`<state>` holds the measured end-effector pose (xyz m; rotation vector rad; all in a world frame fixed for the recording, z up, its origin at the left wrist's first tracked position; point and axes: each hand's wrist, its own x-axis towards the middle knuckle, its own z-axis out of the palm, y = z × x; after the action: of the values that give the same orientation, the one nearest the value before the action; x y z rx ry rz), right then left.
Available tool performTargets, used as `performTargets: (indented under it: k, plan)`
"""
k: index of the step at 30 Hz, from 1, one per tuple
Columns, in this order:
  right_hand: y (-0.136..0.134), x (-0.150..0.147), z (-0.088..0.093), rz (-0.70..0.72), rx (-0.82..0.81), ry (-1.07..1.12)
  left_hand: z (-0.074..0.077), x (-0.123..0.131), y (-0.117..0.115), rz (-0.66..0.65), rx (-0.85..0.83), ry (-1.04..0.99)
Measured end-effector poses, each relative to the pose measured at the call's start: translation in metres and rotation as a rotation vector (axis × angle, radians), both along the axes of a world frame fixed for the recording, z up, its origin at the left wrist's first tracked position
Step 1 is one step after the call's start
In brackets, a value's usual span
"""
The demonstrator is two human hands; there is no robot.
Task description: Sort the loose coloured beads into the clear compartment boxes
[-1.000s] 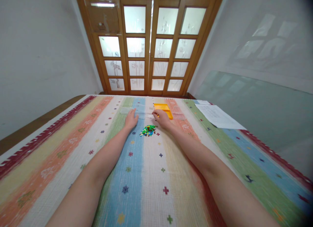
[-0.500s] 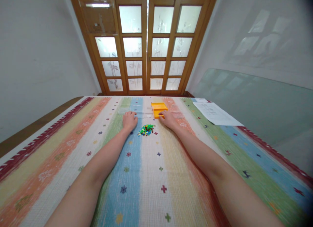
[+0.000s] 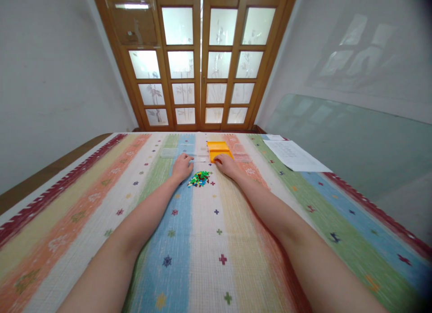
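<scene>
My left hand point(image 3: 182, 167) rests over the blue stripe of the cloth, just behind and left of a small heap of toy bricks point(image 3: 200, 179) in green, blue, yellow, white and dark red. Its fingers are slightly bent and apart, and nothing shows in them. At the near edge of an orange two-part tray point(image 3: 218, 145) is my right hand point(image 3: 228, 165), covering part of the front compartment. The right fingertips are drawn together; whatever they hold, if anything, is too small to make out.
Clear plastic trays flank the orange one: one at the left point(image 3: 169, 153), one at the right point(image 3: 241, 154). Printed paper sheets point(image 3: 293, 154) lie at the far right of the striped tablecloth point(image 3: 205, 241). A glass panel point(image 3: 351, 137) leans against the right wall.
My left hand has shifted right, toward the middle. The right hand has moved a little left along the orange tray's front, its fingers closer together. The view has turned slightly.
</scene>
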<state>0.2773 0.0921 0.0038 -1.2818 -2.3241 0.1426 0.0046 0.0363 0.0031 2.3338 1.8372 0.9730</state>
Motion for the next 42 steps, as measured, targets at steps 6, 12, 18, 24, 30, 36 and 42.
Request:
performTargets:
  k: [6, 12, 18, 24, 30, 36, 42]
  plan:
    - [0.005, -0.005, -0.005, 0.027, 0.018, 0.028, -0.004, -0.002, 0.006, -0.01, 0.014, 0.071]
    - [0.009, -0.007, -0.006, 0.022, 0.018, 0.018, -0.007, -0.003, 0.014, -0.007, 0.022, 0.098]
    - [0.007, -0.012, -0.005, 0.033, 0.044, 0.041, -0.002, -0.001, 0.021, -0.04, -0.051, 0.086]
    - [0.005, -0.016, -0.003, 0.049, 0.06, 0.018, 0.004, 0.005, 0.024, -0.002, -0.052, 0.134]
    - [0.015, -0.025, -0.002, 0.008, 0.047, -0.013, 0.007, 0.01, 0.028, 0.037, -0.072, 0.189]
    - [0.018, -0.024, -0.001, 0.046, 0.046, -0.016, 0.01, 0.015, 0.029, 0.062, -0.094, 0.225]
    - [0.021, -0.019, 0.0, 0.103, 0.075, -0.045, 0.012, 0.016, 0.029, 0.067, -0.092, 0.247]
